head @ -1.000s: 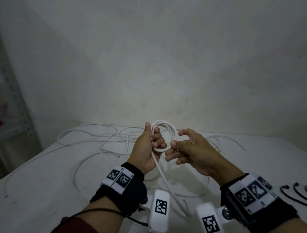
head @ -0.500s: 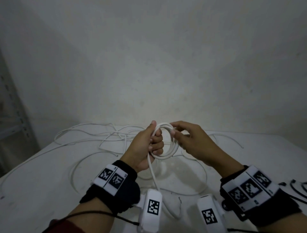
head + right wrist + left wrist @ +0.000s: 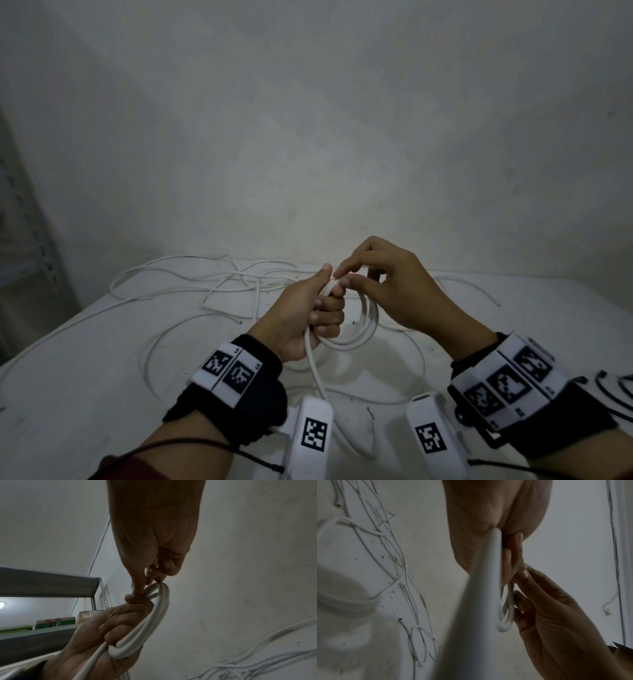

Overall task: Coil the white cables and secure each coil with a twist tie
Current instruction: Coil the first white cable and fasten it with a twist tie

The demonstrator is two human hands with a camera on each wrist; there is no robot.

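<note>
I see the left hand (image 3: 301,315) fisted round a small coil of round white plastic cable (image 3: 368,320), held above the white surface (image 3: 85,394). The right hand (image 3: 394,287) pinches the coil's top, thumb and fingertips pressed together. Loose white cables (image 3: 212,284) sprawl far left.

Thick white round cable (image 3: 368,322), several turns wound into a small coil, held upright above the white table (image 3: 85,394); its free tail (image 3: 313,370) drops toward the camera. Thin loose white cables (image 3: 219,281) lie tangled and uncoiled on the far tabletop. Black curved twist ties (image 3: 613,394) lie at the right edge.
</note>
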